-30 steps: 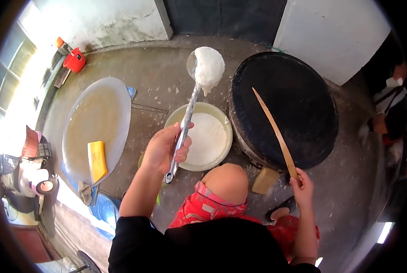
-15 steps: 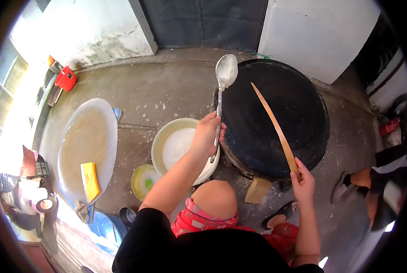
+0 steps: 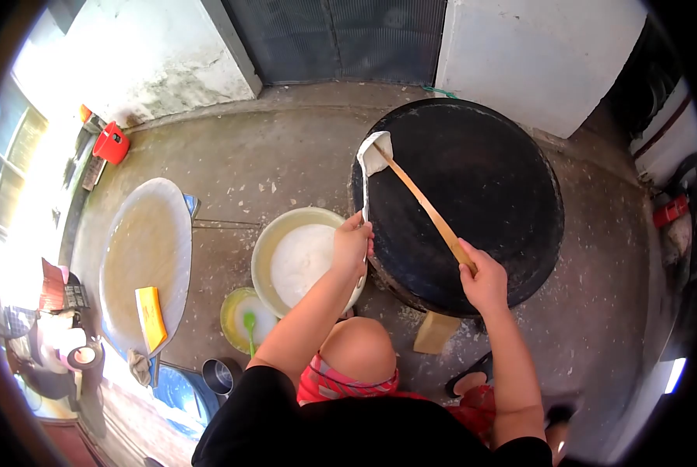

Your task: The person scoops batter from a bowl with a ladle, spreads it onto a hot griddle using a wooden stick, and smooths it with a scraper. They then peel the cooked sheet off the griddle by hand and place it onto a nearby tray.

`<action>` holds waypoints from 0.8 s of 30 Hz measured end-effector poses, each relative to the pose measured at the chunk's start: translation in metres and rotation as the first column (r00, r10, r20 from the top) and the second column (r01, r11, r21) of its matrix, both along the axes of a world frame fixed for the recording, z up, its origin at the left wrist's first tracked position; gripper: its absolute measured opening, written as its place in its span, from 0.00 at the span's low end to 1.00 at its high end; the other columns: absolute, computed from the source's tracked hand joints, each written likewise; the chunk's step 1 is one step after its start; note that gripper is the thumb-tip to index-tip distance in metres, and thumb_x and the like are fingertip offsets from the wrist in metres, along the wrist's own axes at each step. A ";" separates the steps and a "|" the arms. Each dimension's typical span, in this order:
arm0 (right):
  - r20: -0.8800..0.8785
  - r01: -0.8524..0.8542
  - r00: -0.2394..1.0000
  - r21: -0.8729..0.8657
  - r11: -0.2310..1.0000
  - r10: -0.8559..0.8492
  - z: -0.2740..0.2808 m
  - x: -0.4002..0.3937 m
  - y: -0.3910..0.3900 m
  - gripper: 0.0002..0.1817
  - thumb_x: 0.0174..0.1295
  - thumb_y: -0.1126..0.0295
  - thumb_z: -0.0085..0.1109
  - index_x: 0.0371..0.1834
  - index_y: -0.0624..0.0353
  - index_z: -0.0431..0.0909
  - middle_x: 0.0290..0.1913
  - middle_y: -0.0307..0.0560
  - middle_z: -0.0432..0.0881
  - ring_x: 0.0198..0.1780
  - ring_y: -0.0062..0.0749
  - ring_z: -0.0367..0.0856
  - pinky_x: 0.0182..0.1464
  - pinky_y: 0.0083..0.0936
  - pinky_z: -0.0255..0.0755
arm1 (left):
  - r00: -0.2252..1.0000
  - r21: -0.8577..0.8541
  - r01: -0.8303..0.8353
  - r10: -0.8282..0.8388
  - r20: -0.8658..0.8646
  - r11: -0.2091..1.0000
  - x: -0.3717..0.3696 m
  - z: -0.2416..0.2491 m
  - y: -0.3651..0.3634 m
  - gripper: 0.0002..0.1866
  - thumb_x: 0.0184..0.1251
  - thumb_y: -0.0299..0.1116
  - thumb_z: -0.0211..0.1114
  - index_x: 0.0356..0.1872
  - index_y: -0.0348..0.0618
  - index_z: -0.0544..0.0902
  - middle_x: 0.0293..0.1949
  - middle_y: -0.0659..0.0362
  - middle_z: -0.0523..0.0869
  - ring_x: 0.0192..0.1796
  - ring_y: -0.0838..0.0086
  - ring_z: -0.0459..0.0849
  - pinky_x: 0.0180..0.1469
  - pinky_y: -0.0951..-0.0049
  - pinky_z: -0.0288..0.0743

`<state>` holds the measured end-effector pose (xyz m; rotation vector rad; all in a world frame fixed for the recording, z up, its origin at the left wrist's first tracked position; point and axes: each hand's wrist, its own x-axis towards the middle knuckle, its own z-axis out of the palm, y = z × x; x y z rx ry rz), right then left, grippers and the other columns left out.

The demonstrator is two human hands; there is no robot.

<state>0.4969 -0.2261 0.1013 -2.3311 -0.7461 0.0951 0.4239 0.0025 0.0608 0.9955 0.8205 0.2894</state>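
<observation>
My left hand (image 3: pixel 352 247) is closed around the handle of a metal ladle (image 3: pixel 369 161). The ladle's bowl is tilted, coated in white, over the far left rim of a round black griddle (image 3: pixel 473 210). My right hand (image 3: pixel 485 279) grips a thin wooden spatula (image 3: pixel 425 204), whose tip reaches into the ladle's bowl. Below my left forearm stands a cream basin (image 3: pixel 261 261) with white batter (image 3: pixel 298 261) in it. Beside that basin is a small yellow-green bowl (image 3: pixel 229 323) with a green utensil (image 3: pixel 249 323) inside.
At the left, a large oval pale tray (image 3: pixel 134 241) carries a yellow-handled scraper (image 3: pixel 151 317). A dark cup (image 3: pixel 218 375) and a blue container (image 3: pixel 179 397) stand nearer me. A block (image 3: pixel 436 333) lies by the griddle's base. A red bucket (image 3: pixel 112 143) stands far left.
The ladle has tipped from facing up and come lower. My right hand has moved left and inward, bringing the spatula's tip into the ladle. The person at the right has mostly left the view.
</observation>
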 end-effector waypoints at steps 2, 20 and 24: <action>0.033 -0.009 0.999 0.060 0.998 0.007 -0.003 -0.002 -0.003 0.23 0.46 0.77 0.55 0.49 0.49 0.74 0.34 0.47 0.77 0.34 0.41 0.77 0.37 0.28 0.71 | 1.000 0.003 -0.022 0.022 -0.018 1.000 -0.005 0.003 -0.003 0.15 0.62 0.23 0.50 0.50 0.39 0.74 0.20 0.64 0.70 0.16 0.82 0.66 0.16 0.83 0.61; 0.152 0.017 0.988 -0.018 1.000 -0.014 0.003 0.004 -0.029 0.24 0.43 0.77 0.56 0.48 0.49 0.76 0.27 0.46 0.76 0.29 0.40 0.76 0.32 0.30 0.71 | 0.995 0.167 0.092 -0.087 -0.039 0.982 0.036 -0.014 0.028 0.14 0.63 0.24 0.48 0.49 0.36 0.72 0.20 0.62 0.72 0.15 0.81 0.67 0.14 0.81 0.61; 0.438 -0.095 0.884 -0.177 0.980 0.165 -0.007 -0.002 -0.034 0.25 0.43 0.77 0.55 0.50 0.50 0.74 0.21 0.42 0.69 0.24 0.36 0.71 0.27 0.31 0.67 | 0.988 -0.027 0.088 -0.084 0.131 0.996 0.038 0.047 0.036 0.14 0.66 0.28 0.44 0.50 0.35 0.69 0.20 0.60 0.72 0.16 0.81 0.66 0.15 0.82 0.62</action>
